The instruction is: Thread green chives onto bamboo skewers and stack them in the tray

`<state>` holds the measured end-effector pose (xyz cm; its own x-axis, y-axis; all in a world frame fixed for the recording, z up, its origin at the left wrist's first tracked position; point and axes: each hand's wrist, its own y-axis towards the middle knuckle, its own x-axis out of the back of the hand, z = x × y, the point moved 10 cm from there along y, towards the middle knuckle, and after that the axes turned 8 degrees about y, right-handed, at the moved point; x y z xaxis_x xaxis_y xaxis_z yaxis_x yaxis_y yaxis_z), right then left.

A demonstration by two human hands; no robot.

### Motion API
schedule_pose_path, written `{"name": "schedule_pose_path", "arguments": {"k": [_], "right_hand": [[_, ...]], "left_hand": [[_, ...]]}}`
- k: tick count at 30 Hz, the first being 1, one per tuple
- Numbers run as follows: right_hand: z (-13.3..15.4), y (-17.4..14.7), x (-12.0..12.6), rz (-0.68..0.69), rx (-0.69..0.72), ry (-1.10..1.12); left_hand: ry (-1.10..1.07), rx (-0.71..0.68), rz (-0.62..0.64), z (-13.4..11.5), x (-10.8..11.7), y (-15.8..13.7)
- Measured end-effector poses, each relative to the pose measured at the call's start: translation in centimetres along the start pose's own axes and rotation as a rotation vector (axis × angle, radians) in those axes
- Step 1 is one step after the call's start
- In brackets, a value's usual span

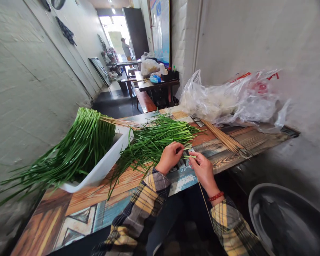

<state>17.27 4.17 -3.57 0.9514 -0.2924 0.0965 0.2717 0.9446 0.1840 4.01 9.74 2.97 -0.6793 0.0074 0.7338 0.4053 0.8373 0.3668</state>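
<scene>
My left hand (171,157) is closed with its fingertips pinched on garlic chives, close to my right hand. In my right hand (204,171) the thumb and fingers are closed round a thin bamboo skewer (203,197), which slants down toward my lap. Short pale green chive ends (190,156) show at the right fingertips. A loose heap of garlic chives (160,137) lies on the table just beyond my left hand. Farther left, a thick bundle of skewered chives (88,142) stands cut ends up in a white plastic tray (96,174), long leaves hanging over its side.
Several bamboo skewers (221,135) lie on the wood-patterned table (77,209) at the right. Behind them sit clear plastic bags (229,99) against the wall. A dark basin (285,220) is low at the right. Another table (157,84) and a person (126,49) are farther back.
</scene>
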Motion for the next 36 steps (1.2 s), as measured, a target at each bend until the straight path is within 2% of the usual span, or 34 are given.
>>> {"name": "schedule_pose_path", "arguments": {"k": [12,27,36], "right_hand": [[1.7,-0.5,0.3,0.021,0.023,-0.052],[0.9,-0.3,0.4,0.006,0.018,-0.046],[1.6,-0.4,0.4,0.005,0.034,-0.066]], "left_hand": [[-0.096,-0.016,0.0,-1.0,-0.4,-0.1],[-0.155,-0.039,0.006,-1.4,-0.4,-0.2],[-0.174,-0.027,0.002,-1.4,-0.2,-0.2]]}}
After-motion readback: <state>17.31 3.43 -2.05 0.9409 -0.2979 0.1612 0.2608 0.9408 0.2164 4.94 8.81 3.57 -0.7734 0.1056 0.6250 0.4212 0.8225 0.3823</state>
